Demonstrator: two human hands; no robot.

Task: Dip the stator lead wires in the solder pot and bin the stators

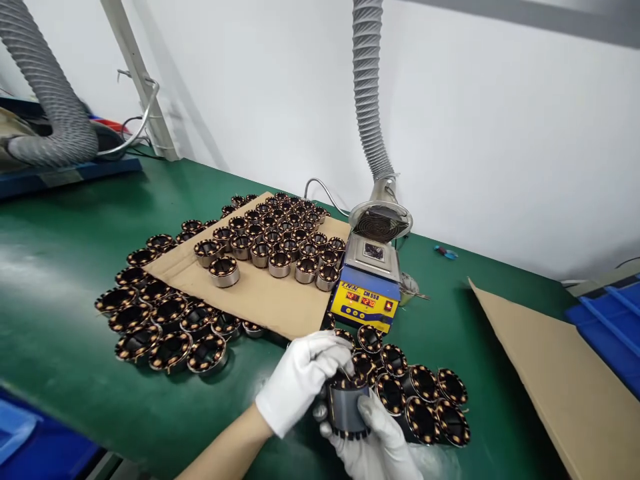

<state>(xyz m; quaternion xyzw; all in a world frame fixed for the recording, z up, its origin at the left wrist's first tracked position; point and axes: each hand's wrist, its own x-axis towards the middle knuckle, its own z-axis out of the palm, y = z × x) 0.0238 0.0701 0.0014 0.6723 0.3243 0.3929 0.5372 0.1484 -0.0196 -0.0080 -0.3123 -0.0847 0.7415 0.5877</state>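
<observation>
Both of my hands wear white gloves. My right hand [383,437] grips a dark motor stator [346,408] from below and the side, with its thumb across the black outer wall. The stator stands roughly upright, and copper windings show at its top rim. My left hand [304,377] reaches over that rim with its fingers bent together and their tips at the windings. What those fingertips pinch, if anything, is too small to tell. Right beside the held part, more stators [423,419] cluster on the green table.
A yellow and blue solder pot [366,300] with a red display stands ahead, under an extraction hose [369,93]. Left of it, stators [280,262] sit on a cardboard sheet [285,310] laid over more stators [170,350]. Another cardboard piece [560,373] and blue crates [607,333] are at right.
</observation>
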